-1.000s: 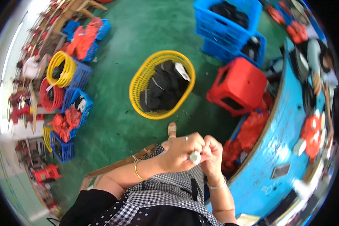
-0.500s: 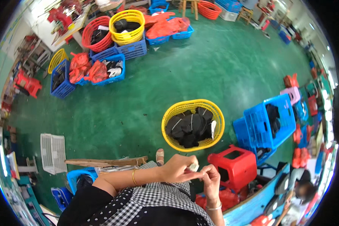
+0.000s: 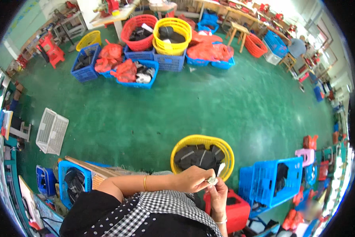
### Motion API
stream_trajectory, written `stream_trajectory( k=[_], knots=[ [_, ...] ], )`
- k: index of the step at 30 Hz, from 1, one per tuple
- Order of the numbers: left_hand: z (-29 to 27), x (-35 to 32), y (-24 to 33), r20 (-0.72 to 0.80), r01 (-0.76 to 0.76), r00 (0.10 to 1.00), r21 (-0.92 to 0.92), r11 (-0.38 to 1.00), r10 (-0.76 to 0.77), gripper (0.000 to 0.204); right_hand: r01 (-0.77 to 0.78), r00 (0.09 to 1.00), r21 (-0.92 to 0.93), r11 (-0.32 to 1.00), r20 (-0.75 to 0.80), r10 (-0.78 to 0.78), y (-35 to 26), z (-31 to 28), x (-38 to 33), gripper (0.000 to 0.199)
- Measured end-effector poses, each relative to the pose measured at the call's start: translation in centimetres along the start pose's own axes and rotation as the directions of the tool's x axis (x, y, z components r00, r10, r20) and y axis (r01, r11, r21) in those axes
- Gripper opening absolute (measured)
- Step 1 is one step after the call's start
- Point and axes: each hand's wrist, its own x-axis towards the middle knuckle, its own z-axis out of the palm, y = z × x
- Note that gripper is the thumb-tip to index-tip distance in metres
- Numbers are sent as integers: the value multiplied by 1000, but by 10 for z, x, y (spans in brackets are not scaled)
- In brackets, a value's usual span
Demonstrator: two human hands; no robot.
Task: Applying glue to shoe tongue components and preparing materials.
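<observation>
Just above my checked lap, my left hand (image 3: 193,178) and my right hand (image 3: 218,192) meet fingertip to fingertip, both pinching one small pale piece (image 3: 212,180) between them; it is too small for me to tell what it is. A thin white strip (image 3: 220,169) sticks up just beside it, over the rim of the round yellow basket (image 3: 203,139) that stands on the green floor (image 3: 209,98) right in front of my hands and holds dark folded pieces. Below my right hand is a red plastic stool (image 3: 233,207), and to its right stands a blue slatted crate (image 3: 282,183) with something dark inside. At my left elbow, another blue crate (image 3: 73,179) with dark goods sits by a wooden plank (image 3: 92,166), and a white slatted crate (image 3: 52,131) lies farther left on the floor. Across the room, along the far edge, there is a cluster of containers: a red round basket (image 3: 140,27), a yellow round basket (image 3: 172,34), several blue crates (image 3: 169,61), and red plastic bags (image 3: 126,71) bulging out of them, with more red bags (image 3: 207,51) to the right. Between that cluster and my yellow basket, the green floor lies open in a wide band. Another person (image 3: 296,46) sits well away at the far right among small stools.
</observation>
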Motion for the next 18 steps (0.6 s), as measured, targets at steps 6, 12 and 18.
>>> stream_trajectory(
  k=[6, 12, 18],
  knots=[
    [-42, 16, -4, -33, 153, 988, 4, 988, -152, 23, -92, 976, -59, 994, 192, 102, -17, -3, 64, 7],
    [-107, 23, -28, -78, 269, 958, -103, 958, -278, 26, -124, 946, -98, 987, 289, 147, -40, 16, 144, 9],
    [-222, 42, -71, -252, 275, 911, -217, 937, -326, 35, 37, 984, -160, 986, 177, -8, -72, 92, 278, 8]
  ],
)
